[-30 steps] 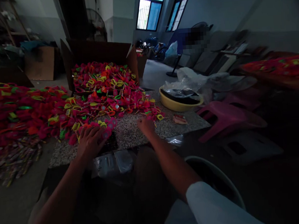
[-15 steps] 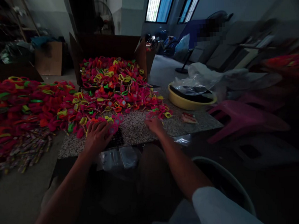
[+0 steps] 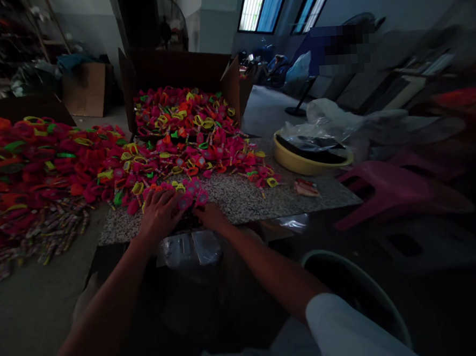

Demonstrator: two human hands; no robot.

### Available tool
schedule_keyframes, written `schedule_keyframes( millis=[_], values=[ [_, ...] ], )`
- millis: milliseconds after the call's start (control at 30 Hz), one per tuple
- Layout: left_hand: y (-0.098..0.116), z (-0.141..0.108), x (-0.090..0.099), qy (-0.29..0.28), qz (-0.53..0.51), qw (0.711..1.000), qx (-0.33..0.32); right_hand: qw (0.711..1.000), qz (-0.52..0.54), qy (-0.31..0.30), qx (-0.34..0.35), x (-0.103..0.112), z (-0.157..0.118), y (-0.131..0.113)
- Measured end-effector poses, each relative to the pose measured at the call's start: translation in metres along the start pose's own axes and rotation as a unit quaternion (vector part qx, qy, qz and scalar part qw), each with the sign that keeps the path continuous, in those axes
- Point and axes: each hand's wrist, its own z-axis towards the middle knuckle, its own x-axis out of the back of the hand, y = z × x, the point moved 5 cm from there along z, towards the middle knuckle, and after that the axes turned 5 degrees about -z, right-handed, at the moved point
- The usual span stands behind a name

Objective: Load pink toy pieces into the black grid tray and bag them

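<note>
My left hand (image 3: 159, 208) lies over several small pink, orange and yellow items near the front edge of the speckled stone table (image 3: 243, 202), its fingers bent and a little apart; whether it grips any is unclear. Just right of it, my right hand (image 3: 211, 217) reaches a cluster of pink flower-like pieces (image 3: 192, 192); its fingertips are dark and blurred. A large pile of bright watch-like items (image 3: 188, 159) spreads behind both hands and into an open cardboard box (image 3: 230, 90).
A yellow basin (image 3: 301, 162) with plastic bags stands at the right, beside a pink stool (image 3: 379, 183). Clear plastic bags (image 3: 192, 249) hang below the table's front edge. Another large pile (image 3: 39, 168) fills the left. A round tub (image 3: 391, 303) is at lower right.
My right hand has moved left, from the scattered items at the right to the pink cluster beside my left hand. My left hand stays over the same items. The view has shifted slightly.
</note>
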Motion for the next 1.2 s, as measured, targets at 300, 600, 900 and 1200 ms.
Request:
schedule_keyframes(
  millis=[300,600,900,1200],
  values=[
    [-0.003,-0.001,-0.004,-0.001,0.005,1.000,-0.002,0.985,-0.145,0.024,0.091,0.000,-0.005,-0.017],
    [-0.002,-0.001,-0.003,0.004,-0.001,1.000,-0.001,0.981,-0.167,0.012,0.094,-0.003,-0.009,-0.022],
    [-0.004,-0.002,-0.004,0.001,0.000,1.000,0.000,0.991,-0.117,-0.011,0.065,-0.002,-0.002,-0.004],
    [-0.001,-0.001,-0.003,-0.001,0.004,1.000,0.001,0.979,-0.182,-0.004,0.093,-0.002,-0.004,-0.014]
  ],
)
